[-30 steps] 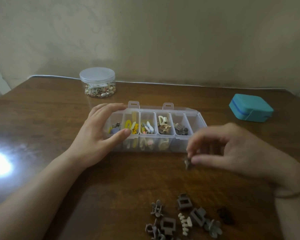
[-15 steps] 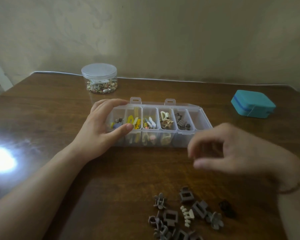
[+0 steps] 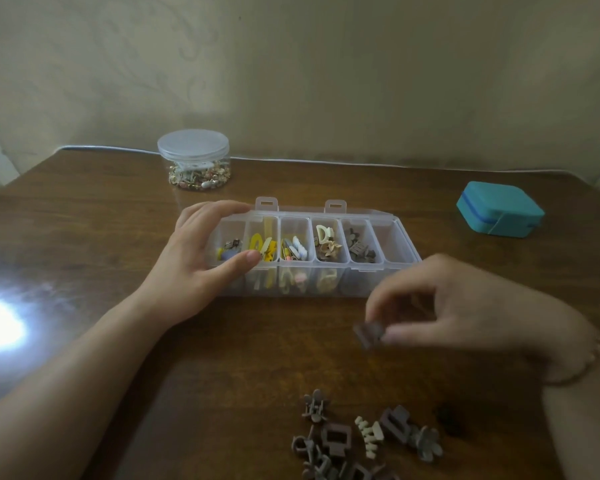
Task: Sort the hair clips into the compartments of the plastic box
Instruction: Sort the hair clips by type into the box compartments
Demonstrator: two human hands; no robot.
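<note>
No writing could be read on anything. The clear plastic box (image 3: 378, 271), ribbed into six compartments, stood on the glossy wooden table (image 3: 84, 230). The left hand (image 3: 194, 268) gripped the box's left end, thumb on the front wall. In front of the box, the right hand (image 3: 465, 306) pinched a blurred brown clip (image 3: 369, 333) above the table. Nearer than the box lay a pile (image 3: 368, 441) of matte brown and cream claw clips.
</note>
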